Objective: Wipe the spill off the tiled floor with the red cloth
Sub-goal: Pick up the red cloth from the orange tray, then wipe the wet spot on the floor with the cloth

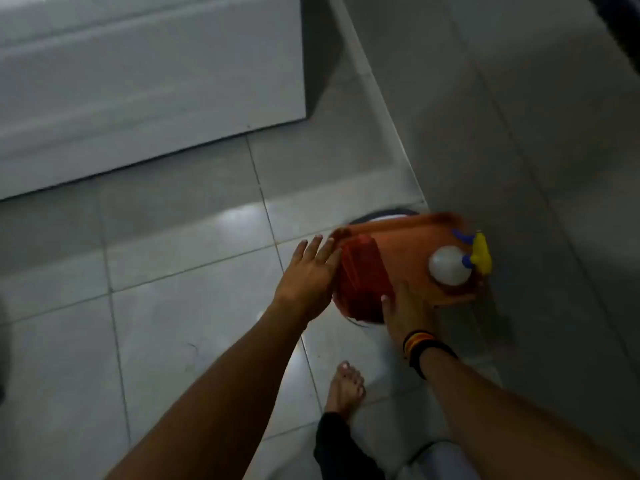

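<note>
The red cloth [363, 278] lies folded on the left part of an orange tray [408, 233], low over the tiled floor [180, 306] beside the wall. My left hand [308, 278] is open with fingers spread, its fingertips at the cloth's left edge. My right hand [408, 310], with striped bands on the wrist, grips the tray's near edge, thumb against the cloth. A white spray bottle [450, 265] with a yellow and blue nozzle stands on the tray's right end. I cannot make out a spill on the glossy tiles; the picture is blurred.
A white cabinet [138, 81] stands at the back left, a grey wall [536, 150] runs along the right. A round white object with a dark rim [388, 216] shows under the tray. My bare foot [346, 386] rests on the tiles below the hands.
</note>
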### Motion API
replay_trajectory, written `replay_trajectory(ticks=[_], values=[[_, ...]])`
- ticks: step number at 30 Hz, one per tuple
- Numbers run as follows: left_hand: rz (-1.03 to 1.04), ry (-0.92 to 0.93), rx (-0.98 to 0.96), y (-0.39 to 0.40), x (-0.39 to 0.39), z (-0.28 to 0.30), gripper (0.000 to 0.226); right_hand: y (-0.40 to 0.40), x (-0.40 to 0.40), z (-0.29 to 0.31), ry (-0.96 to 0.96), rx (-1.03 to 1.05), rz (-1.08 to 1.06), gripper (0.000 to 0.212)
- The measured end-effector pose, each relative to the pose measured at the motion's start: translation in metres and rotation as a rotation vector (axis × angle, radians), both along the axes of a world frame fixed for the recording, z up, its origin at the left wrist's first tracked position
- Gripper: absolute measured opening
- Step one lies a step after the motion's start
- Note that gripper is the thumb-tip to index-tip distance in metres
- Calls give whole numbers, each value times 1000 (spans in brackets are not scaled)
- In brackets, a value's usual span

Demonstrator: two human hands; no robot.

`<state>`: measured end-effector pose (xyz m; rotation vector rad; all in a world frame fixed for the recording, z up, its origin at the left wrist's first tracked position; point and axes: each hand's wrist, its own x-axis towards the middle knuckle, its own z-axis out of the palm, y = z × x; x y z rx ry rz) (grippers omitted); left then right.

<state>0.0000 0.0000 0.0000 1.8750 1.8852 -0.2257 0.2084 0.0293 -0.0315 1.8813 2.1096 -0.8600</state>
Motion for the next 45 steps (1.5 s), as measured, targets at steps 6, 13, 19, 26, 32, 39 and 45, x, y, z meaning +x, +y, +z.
replay_trajectory(ticks=[6, 13, 19, 26, 32, 39, 45], values=[[-227, 7, -56, 72, 44, -92, 67, 27, 7, -87, -100, -44, -126, 32], [-594, 341, 48, 114, 61, -137, 49, 36, 6, -119, -113, -63, -231, 27], [-460, 236, 174, 93, 19, -86, 32, 22, 1, -62, 360, -77, -417, 16], [129, -190, 34, -55, -59, -20, 24, -34, -45, 15, 592, -25, -420, 36], [702, -428, -160, -229, -74, -51, 19, -136, -111, -12, 521, -125, -299, 43], [1225, -754, -312, -380, -32, -166, 23, -246, -145, -125, 253, -159, -114, 33], [1431, -905, -373, -430, -19, -296, 35, -271, -175, -260, 182, -87, 200, 18]])
